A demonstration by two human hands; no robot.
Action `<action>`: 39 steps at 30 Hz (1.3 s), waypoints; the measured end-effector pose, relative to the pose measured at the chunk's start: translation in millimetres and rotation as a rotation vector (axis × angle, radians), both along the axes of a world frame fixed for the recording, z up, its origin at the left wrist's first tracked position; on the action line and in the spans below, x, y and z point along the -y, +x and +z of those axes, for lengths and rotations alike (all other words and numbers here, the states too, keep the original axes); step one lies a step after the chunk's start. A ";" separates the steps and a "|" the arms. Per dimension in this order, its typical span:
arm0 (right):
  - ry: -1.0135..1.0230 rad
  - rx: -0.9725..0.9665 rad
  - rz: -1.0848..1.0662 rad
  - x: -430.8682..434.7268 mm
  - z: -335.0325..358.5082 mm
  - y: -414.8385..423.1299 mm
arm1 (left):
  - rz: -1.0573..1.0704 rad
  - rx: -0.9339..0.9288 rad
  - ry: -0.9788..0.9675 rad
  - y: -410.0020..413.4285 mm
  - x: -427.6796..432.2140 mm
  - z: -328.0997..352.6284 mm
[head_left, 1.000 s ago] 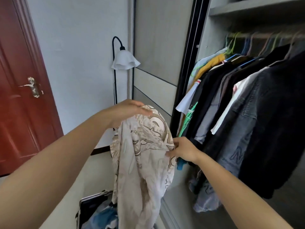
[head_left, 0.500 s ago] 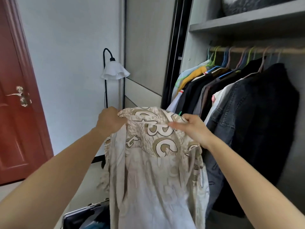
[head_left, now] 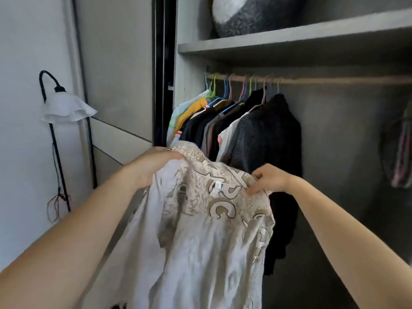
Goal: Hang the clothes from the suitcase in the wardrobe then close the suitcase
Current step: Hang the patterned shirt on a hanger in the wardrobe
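Bedroom corner: pale wall [head_left: 22, 63] on the left, open grey wardrobe [head_left: 289, 39] with matte shelf boards on the right. Black sliding-door frame [head_left: 161, 63] stands between, next to a grey panelled door [head_left: 118, 63]. Wooden rail [head_left: 334, 80] runs under the shelf, with thin coloured hangers [head_left: 229, 85] bunched at its left end. Hanging clothes [head_left: 200, 121] are packed tight there; outermost is a dark denim jacket [head_left: 267, 139]. The right part of the rail is bare.

The printed shirt [head_left: 200, 230] is held up in front of the hanging clothes. It is cream, thin and crumpled, with tan letter shapes and a small white label [head_left: 215, 190] near the collar. Left hand [head_left: 156, 166] clutches its upper left edge, fingers curled over the cloth. Right hand [head_left: 269, 179] pinches the upper right edge. The shirt covers the lower parts of the hung garments.

A round fuzzy grey-and-white thing [head_left: 252, 14] sits on the shelf. Black curved floor lamp [head_left: 66, 105] with a frilled white shade stands by the wall. A blurry bundle [head_left: 401, 152] hangs at far right.
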State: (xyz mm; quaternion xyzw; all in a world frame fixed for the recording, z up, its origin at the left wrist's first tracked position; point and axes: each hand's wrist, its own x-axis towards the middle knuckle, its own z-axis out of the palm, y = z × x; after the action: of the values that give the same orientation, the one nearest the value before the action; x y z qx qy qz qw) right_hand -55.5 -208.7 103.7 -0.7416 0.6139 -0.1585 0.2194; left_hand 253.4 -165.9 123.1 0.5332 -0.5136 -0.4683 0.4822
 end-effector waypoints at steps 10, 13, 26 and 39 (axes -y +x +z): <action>-0.338 -0.255 -0.531 -27.9 70.1 -80.3 | -0.141 -0.090 -0.075 -129.1 37.3 52.9; -0.587 -0.650 -0.768 -39.5 104.3 -100.8 | -0.169 -0.085 -0.050 -139.9 37.9 53.9; -0.253 -1.278 -0.985 -26.0 116.9 -148.0 | -0.168 0.044 -0.071 -135.9 57.2 49.7; -0.767 -0.028 -1.053 -14.4 135.6 -123.0 | -0.075 0.131 -0.101 -133.1 74.5 39.1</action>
State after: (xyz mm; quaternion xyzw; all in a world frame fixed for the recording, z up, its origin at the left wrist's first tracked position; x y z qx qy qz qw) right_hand -178.5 -194.3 239.3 -0.3692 0.7978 -0.4431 -0.1759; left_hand 120.3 -240.5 162.2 0.5181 -0.5866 -0.4237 0.4560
